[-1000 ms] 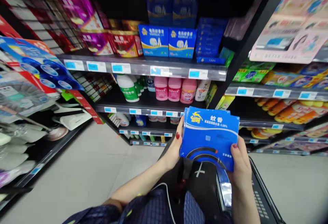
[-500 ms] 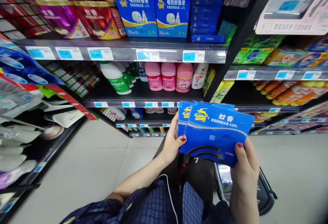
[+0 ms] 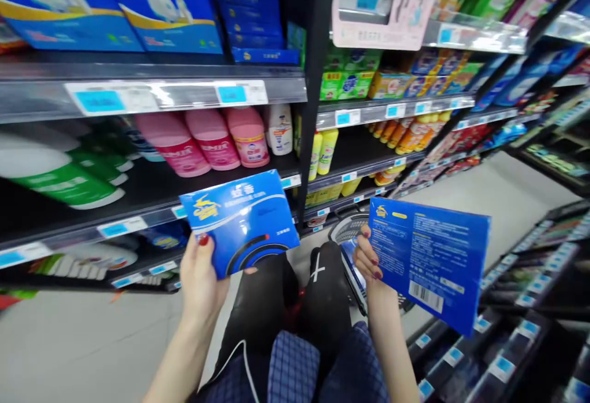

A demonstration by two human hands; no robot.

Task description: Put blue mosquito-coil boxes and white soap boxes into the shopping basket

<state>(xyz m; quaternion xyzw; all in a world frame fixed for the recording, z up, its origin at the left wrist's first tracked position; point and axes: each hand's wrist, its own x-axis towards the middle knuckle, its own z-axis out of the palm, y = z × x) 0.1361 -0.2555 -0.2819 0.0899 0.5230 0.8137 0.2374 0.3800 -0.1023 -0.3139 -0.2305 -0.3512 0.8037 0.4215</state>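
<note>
My left hand (image 3: pixel 201 274) is closed on a blue mosquito coil box (image 3: pixel 258 219), its front with the gold logo tilted up toward me. A second blue mosquito coil box (image 3: pixel 428 262) is gripped at its left edge by my right hand (image 3: pixel 369 258). That one shows its back, with small print and a barcode. The two boxes are apart, both held above my knees. Behind my right hand, a shopping basket (image 3: pixel 353 268) sits low near the shelf and is partly hidden by the hand and my leg.
Ahead stands a shelf (image 3: pixel 184 80) with blue boxes on top and pink bottles (image 3: pixel 249 139) below. A black upright (image 3: pixel 313 83) divides it from another shelf holding yellow bottles (image 3: pixel 327 151) and soap packs. More racks (image 3: pixel 465 354) rise close on the right.
The two boxes, overlapping before, are now separated, one in each hand. The right one has been turned to its back. My view has swung right and nearer the shelf.
</note>
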